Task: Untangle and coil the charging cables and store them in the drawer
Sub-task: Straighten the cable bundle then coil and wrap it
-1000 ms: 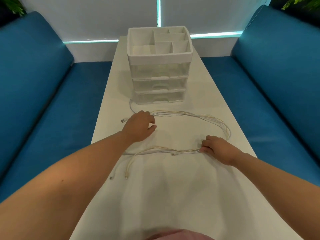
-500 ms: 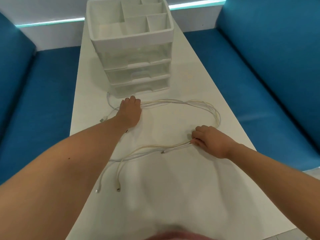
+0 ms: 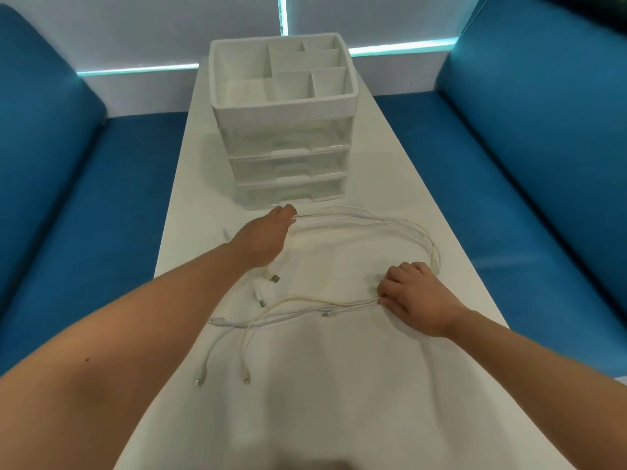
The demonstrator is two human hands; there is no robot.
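Several white charging cables [image 3: 390,225] lie in one long tangled loop on the white table [image 3: 339,401]. My left hand [image 3: 264,235] grips the far strands just in front of the drawer unit. My right hand [image 3: 412,296] pinches the near strands at the loop's right side. Loose plug ends [image 3: 274,279] lie between my arms and nearer me. The white drawer unit [image 3: 288,157] has three clear drawers, all closed, and an open divided tray on top.
Blue sofa cushions [image 3: 101,198] flank the narrow table on both sides. A white wall with a lit teal strip [image 3: 135,70] stands behind the drawer unit. The table's near half holds only the trailing cable ends.
My left hand has closed on the far strands and lifted them slightly. Plug ends near my left wrist have come into view. My right hand keeps its pinch. The camera tilted back up.
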